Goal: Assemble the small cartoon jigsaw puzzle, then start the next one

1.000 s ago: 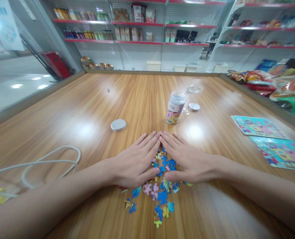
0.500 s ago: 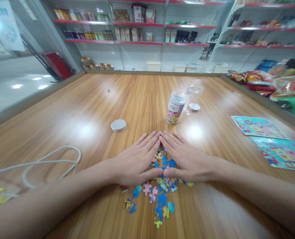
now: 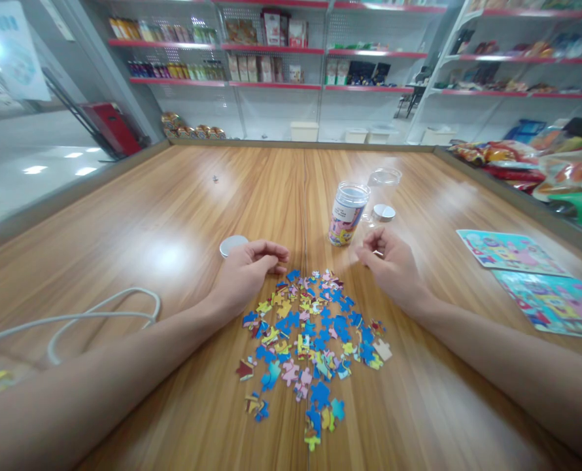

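Observation:
Loose jigsaw puzzle pieces (image 3: 310, 327), blue, yellow and pink, spread in a flat heap on the wooden table. My left hand (image 3: 254, 261) is raised at the heap's far left edge, its fingers curled loosely in with no piece showing in them. Just behind it lies a silver lid (image 3: 233, 244), partly covered by the hand. Beyond the heap's far right edge, my right hand (image 3: 392, 265) is also curled, thumb close to the fingertips, and nothing shows in it. A clear jar with a printed cartoon label (image 3: 347, 214) stands upright just past that hand.
Behind the jar are a clear plastic container (image 3: 385, 178) and a second silver lid (image 3: 384, 212). Two cartoon picture sheets (image 3: 511, 250) lie at the right. A white cable (image 3: 99, 320) loops at the left. Snack packages (image 3: 511, 157) sit beyond the right table edge.
Both hands were flat over the pieces, fingertips meeting. They have lifted, parted left and right and curled, and the whole heap now shows.

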`<move>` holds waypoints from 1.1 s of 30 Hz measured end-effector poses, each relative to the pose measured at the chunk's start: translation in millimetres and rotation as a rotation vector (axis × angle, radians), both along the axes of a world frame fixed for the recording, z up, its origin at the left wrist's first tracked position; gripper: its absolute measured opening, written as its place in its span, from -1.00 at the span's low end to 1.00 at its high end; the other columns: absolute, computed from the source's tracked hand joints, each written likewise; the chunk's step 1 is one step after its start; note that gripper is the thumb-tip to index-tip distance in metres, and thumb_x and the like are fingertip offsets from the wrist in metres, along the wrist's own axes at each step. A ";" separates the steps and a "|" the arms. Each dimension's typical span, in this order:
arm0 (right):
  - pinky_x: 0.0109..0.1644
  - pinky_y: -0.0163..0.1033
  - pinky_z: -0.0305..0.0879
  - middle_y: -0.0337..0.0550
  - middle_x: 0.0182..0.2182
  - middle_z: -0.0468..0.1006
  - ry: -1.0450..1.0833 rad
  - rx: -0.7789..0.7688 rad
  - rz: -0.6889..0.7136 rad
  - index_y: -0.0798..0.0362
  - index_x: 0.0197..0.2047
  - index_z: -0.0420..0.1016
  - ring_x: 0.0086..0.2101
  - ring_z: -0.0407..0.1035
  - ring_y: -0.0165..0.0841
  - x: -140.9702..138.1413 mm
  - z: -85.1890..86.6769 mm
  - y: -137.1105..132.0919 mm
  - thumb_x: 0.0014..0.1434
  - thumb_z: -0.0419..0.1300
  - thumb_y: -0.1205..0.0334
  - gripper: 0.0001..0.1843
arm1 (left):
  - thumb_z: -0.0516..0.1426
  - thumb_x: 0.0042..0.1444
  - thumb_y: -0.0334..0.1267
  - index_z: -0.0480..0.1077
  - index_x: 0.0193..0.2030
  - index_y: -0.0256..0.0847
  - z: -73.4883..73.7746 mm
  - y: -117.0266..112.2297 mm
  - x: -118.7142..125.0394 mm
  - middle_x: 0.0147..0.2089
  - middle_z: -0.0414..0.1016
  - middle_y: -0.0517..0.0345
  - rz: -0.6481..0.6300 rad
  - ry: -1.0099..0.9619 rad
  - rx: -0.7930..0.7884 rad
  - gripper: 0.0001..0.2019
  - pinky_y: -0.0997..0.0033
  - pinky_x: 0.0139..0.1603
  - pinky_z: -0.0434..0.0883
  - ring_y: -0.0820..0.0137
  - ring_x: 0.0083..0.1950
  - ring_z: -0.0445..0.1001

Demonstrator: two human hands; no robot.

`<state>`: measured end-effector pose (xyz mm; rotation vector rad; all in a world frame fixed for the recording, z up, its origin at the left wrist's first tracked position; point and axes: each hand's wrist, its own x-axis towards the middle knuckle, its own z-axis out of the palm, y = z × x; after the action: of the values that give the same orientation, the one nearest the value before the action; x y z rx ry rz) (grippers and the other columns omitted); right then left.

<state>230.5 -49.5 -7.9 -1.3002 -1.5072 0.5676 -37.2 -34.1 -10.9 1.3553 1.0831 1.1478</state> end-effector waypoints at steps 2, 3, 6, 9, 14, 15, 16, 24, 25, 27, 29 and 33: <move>-0.44 -0.27 0.11 -0.36 -0.55 0.26 -0.002 0.022 -0.062 0.00 -0.42 0.26 -0.52 0.16 -0.45 5.8 -1.0 6.9 0.13 0.28 0.28 -0.76 | 0.15 0.10 -0.36 0.57 -0.28 -0.30 2.4 -3.4 -0.5 -0.28 0.58 0.04 -0.022 0.171 0.126 -0.86 0.29 -0.24 0.52 0.38 -0.33 0.54; -0.45 -0.28 0.06 -0.38 -0.57 0.21 -0.011 0.023 -0.063 0.00 -0.45 0.22 -0.53 0.12 -0.46 7.7 -1.4 9.1 0.11 0.29 0.30 -0.73 | 0.13 0.11 -0.40 0.58 -0.31 -0.27 4.1 -5.4 -0.4 -0.30 0.57 0.06 -0.051 0.273 0.214 -0.83 0.29 -0.24 0.50 0.37 -0.31 0.53; -0.46 -0.30 0.05 -0.38 -0.57 0.23 -0.088 -0.022 0.095 0.01 -0.46 0.24 -0.54 0.13 -0.48 7.3 -1.3 8.2 0.10 0.27 0.31 -0.75 | 0.08 0.10 -0.48 0.61 -0.36 -0.20 9.9 -11.5 1.2 -0.29 0.54 0.07 -0.202 0.550 0.469 -0.75 0.26 -0.15 0.46 0.33 -0.21 0.50; -0.48 -0.31 0.09 -0.35 -0.55 0.33 -0.239 -0.104 0.396 0.05 -0.34 0.41 -0.54 0.20 -0.47 0.5 -0.1 -1.9 0.16 0.24 0.27 -0.92 | 0.09 0.11 -0.49 0.62 -0.30 -0.19 13.8 -15.6 2.6 -0.27 0.51 0.06 -0.290 0.653 0.576 -0.74 0.24 -0.11 0.44 0.32 -0.17 0.48; -0.46 -0.29 0.16 -0.33 -0.53 0.35 -0.218 -0.048 0.294 0.04 -0.27 0.41 -0.53 0.23 -0.45 0.7 -2.5 -3.9 0.21 0.25 0.17 -0.86 | 0.09 0.14 -0.47 0.61 -0.29 -0.19 14.8 -15.9 1.9 -0.26 0.50 0.06 -0.319 0.655 0.596 -0.75 0.25 -0.11 0.44 0.33 -0.17 0.47; -0.44 -0.28 0.21 -0.31 -0.48 0.38 -0.169 -0.016 0.182 0.03 -0.25 0.37 -0.49 0.26 -0.43 3.5 -4.1 1.5 0.19 0.28 0.14 -0.81 | 0.09 0.14 -0.47 0.61 -0.29 -0.19 14.9 -15.5 1.7 -0.25 0.50 0.06 -0.324 0.652 0.595 -0.75 0.25 -0.11 0.45 0.32 -0.17 0.47; -0.39 -0.25 0.28 -0.25 -0.40 0.43 -0.125 0.012 0.078 0.03 -0.19 0.36 -0.44 0.31 -0.39 6.6 -5.8 8.7 0.14 0.32 0.11 -0.73 | 0.09 0.15 -0.47 0.60 -0.30 -0.20 15.1 -15.1 1.8 -0.25 0.50 0.06 -0.327 0.648 0.590 -0.76 0.25 -0.11 0.45 0.33 -0.17 0.48; 0.10 0.11 0.36 0.03 0.06 0.49 -0.301 0.115 0.213 0.04 0.21 0.26 0.04 0.40 -0.08 6.0 -4.7 44.5 0.09 0.35 0.08 -0.33 | 0.15 0.25 -0.34 0.35 0.21 -0.16 7.5 -13.8 3.4 -0.05 0.49 0.03 -0.224 0.447 0.496 -0.61 0.35 -0.16 0.47 0.40 -0.15 0.48; 0.12 0.11 0.35 0.02 0.03 0.50 -0.341 0.159 0.217 0.04 0.18 0.30 0.03 0.40 -0.09 3.5 -2.5 40.5 0.09 0.34 0.13 -0.39 | 0.17 0.25 -0.31 0.25 0.31 -0.12 5.9 -14.1 3.2 0.02 0.46 0.01 -0.197 0.395 0.504 -0.51 0.34 -0.13 0.48 0.40 -0.12 0.47; 0.15 0.11 0.34 0.01 0.03 0.47 -0.420 0.263 0.222 0.01 0.17 0.31 0.05 0.37 -0.09 -1.4 1.8 29.5 0.06 0.33 0.22 -0.40 | 0.21 0.24 -0.27 0.12 0.39 -0.04 4.4 -14.8 2.6 0.14 0.40 -0.02 -0.166 0.329 0.549 -0.39 0.31 -0.08 0.49 0.38 -0.05 0.47; 0.17 0.11 0.34 0.02 0.05 0.43 -0.484 0.325 0.268 -0.01 0.21 0.28 0.08 0.33 -0.08 -5.5 5.2 18.2 0.04 0.31 0.28 -0.35 | 0.24 0.22 -0.26 0.14 0.38 -0.01 5.3 -15.8 2.1 0.17 0.37 -0.02 -0.173 0.341 0.633 -0.38 0.30 -0.07 0.49 0.36 -0.02 0.45; 0.18 0.09 0.36 0.02 0.09 0.39 -0.519 0.374 0.343 -0.03 0.27 0.21 0.10 0.33 -0.09 -10.7 8.1 4.8 0.11 0.27 0.24 -0.34 | 0.22 0.25 -0.25 0.23 0.36 -0.03 10.9 -18.0 1.8 0.19 0.35 -0.02 -0.154 0.469 0.763 -0.44 0.31 -0.06 0.50 0.30 0.08 0.40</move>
<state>219.9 -44.7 0.2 -0.9368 -2.1693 0.1396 -35.4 -52.1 -0.1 2.3509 0.8494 1.2092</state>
